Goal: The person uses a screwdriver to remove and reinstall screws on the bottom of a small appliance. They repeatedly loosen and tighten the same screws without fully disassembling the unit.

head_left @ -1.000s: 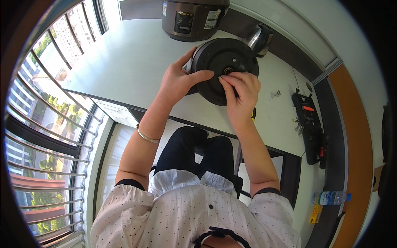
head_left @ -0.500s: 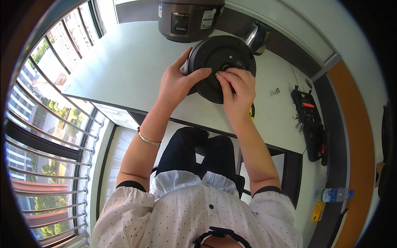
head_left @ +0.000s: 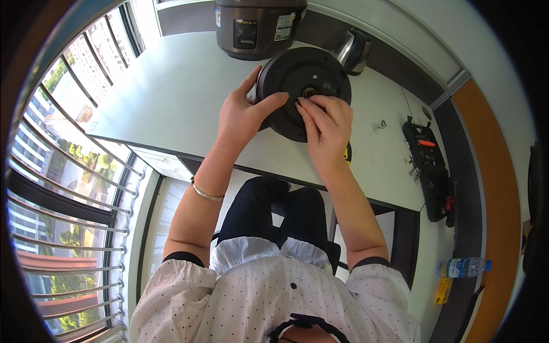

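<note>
A round black appliance base [head_left: 286, 68] faces me over the white table, with a brass-coloured ring at its centre and a small screw above that. My left hand [head_left: 243, 114] grips its left side, thumb on the black face and fingers behind the rim. Just below the central ring, my right hand [head_left: 327, 123] is closed in a pinch, its fingertips against the face. Whatever lies between those fingertips is too small to make out. Partly hidden by the right wrist is a yellow-and-black object [head_left: 348, 153].
A brown electric cooker [head_left: 260, 28] stands at the back, and a shiny metal kettle-like vessel [head_left: 354, 54] is behind the base. To the right lie small metal pieces [head_left: 382, 123], an open black tool case [head_left: 426, 154], a water bottle [head_left: 463, 268] and a yellow pack [head_left: 441, 290].
The right fingertips have shifted slightly down from the central ring, so more of the ring shows. The left hand keeps its grip, and the base is nearly unmoved.
</note>
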A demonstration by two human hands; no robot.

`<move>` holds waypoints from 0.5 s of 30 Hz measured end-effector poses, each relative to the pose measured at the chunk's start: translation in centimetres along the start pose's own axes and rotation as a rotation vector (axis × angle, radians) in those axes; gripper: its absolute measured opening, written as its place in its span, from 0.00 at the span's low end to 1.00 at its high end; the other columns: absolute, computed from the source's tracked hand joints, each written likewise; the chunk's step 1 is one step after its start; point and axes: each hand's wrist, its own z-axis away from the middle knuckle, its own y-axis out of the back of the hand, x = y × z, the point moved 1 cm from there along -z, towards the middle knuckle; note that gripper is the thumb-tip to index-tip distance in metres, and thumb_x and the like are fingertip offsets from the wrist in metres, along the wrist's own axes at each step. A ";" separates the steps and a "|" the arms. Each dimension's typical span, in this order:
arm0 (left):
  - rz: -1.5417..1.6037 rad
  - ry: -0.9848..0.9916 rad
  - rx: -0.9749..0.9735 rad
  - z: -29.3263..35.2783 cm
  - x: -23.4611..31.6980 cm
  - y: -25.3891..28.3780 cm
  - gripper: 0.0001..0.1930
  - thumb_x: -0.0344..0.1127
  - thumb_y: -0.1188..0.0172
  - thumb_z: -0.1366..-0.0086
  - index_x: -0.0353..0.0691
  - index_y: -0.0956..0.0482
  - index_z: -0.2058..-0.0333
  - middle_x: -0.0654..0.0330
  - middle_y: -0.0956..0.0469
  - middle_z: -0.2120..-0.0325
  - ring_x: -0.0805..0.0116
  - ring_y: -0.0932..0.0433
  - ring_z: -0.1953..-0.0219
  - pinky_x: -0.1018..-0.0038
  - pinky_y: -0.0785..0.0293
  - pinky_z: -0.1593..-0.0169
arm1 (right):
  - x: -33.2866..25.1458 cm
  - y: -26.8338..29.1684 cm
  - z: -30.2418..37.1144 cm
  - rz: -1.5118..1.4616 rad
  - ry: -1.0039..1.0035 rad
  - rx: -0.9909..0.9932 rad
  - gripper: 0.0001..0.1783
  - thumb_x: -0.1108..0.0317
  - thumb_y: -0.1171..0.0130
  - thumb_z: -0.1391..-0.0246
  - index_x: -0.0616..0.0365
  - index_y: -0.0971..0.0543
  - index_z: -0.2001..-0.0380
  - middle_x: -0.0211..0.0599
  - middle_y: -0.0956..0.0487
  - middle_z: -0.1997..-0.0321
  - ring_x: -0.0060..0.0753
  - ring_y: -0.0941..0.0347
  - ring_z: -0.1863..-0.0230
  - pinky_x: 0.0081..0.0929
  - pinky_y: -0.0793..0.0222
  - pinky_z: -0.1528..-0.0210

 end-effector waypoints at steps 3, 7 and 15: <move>0.026 -0.025 -0.007 -0.1 -0.3 0.1 0.43 0.49 0.33 0.55 0.36 0.34 0.41 0.63 0.29 0.85 0.78 0.32 0.82 0.80 0.35 0.74 | -0.1 0.0 0.1 -0.023 -0.015 0.012 0.10 0.73 0.34 0.60 0.55 0.19 0.69 0.30 0.24 0.67 0.37 0.29 0.65 0.32 0.37 0.59; 0.027 -0.017 -0.008 -0.2 -0.4 0.0 0.43 0.48 0.33 0.56 0.36 0.34 0.41 0.64 0.29 0.86 0.79 0.32 0.82 0.80 0.35 0.75 | 0.1 0.1 0.1 -0.051 0.022 0.000 0.10 0.74 0.34 0.60 0.55 0.20 0.69 0.30 0.24 0.67 0.36 0.29 0.64 0.32 0.37 0.59; 0.033 0.015 -0.007 0.1 -0.1 0.0 0.43 0.48 0.33 0.56 0.36 0.34 0.41 0.64 0.31 0.87 0.79 0.33 0.83 0.80 0.36 0.75 | -0.3 0.3 0.1 -0.009 0.028 -0.008 0.10 0.74 0.34 0.61 0.55 0.20 0.71 0.30 0.24 0.67 0.36 0.29 0.64 0.32 0.37 0.59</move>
